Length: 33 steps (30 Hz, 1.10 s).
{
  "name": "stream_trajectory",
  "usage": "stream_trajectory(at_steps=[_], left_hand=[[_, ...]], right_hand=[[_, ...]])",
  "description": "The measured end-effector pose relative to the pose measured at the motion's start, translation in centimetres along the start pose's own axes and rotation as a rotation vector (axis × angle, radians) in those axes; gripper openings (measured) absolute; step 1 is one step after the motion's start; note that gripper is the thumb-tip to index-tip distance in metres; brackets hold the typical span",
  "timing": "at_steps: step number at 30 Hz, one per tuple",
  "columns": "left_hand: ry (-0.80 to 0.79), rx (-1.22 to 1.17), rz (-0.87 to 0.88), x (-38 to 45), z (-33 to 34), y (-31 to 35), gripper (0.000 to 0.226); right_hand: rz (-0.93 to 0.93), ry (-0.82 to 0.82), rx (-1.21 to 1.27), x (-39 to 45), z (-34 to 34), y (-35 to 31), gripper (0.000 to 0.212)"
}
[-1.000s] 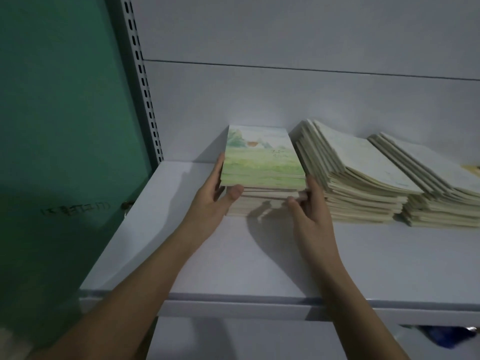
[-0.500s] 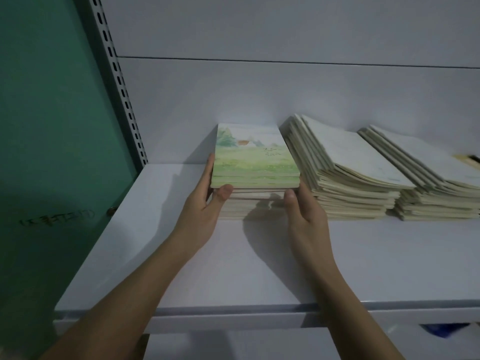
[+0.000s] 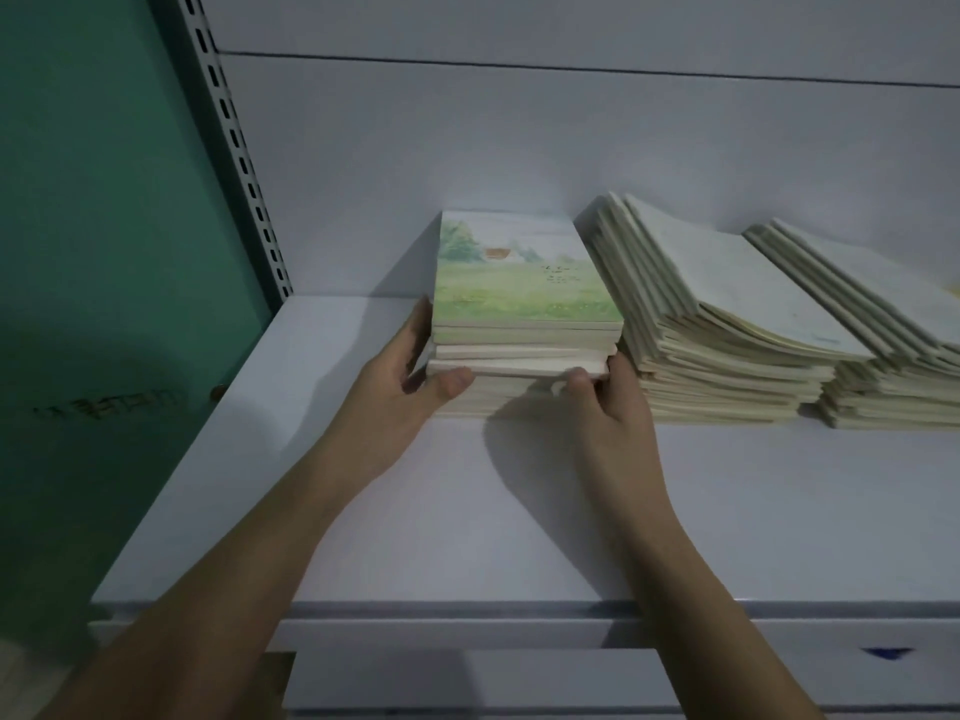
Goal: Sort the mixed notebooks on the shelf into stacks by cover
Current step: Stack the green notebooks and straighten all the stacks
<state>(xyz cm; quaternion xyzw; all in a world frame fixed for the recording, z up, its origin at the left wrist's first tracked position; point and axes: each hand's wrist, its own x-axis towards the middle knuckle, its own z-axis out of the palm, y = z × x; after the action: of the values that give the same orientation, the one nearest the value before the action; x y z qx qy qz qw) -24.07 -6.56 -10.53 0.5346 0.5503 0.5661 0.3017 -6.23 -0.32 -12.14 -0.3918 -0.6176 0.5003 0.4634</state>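
While both hands clasp it: meadow-cover notebook stack (image 3: pixel 524 304), on white shelf (image 3: pixel 519 511)
Left hand (image 3: pixel 410 376): fingers curled round stack's left edge
Right hand (image 3: pixel 608 392): fingers curled at stack's right corner
Cream notebook pile (image 3: pixel 727 324): just right of stack

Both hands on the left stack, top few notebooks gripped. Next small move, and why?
Probably lift that top bundle clear of the rest of the left stack. The left hand and right hand pinch it at its front corners, thumbs underneath, and it already sits offset from the notebooks below.
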Motion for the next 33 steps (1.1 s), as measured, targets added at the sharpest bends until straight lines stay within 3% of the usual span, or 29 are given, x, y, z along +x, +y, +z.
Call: stream_trajectory(at_steps=[4,12,23,27,30,33], left_hand=[[0.051,0.012,-0.003,-0.1,0.0,-0.4,0.053],[0.151,0.052,0.005,0.2,0.7,-0.5,0.049],[0.155,0.161,-0.005,0.1,0.4,-0.4,0.049],[0.077,0.128,-0.048,-0.2,0.1,-0.3,0.059],[0.028,0.162,-0.073,-0.3,-0.2,-0.4,0.066],[0.03,0.173,-0.088,-0.3,-0.4,-0.6,0.067]], right_hand=[[-0.062,0.008,-0.101,0.3,-0.5,0.6,0.03],[-0.053,0.077,-0.11,0.8,-0.5,-0.4,0.031],[-0.084,0.136,-0.215,1.0,-0.6,-0.5,0.026],[-0.024,0.044,-0.24,0.6,-0.6,0.5,0.018],[-0.08,-0.007,-0.416,0.5,-1.0,0.6,0.009],[-0.064,-0.031,-0.388,0.9,-1.7,0.9,0.01]])
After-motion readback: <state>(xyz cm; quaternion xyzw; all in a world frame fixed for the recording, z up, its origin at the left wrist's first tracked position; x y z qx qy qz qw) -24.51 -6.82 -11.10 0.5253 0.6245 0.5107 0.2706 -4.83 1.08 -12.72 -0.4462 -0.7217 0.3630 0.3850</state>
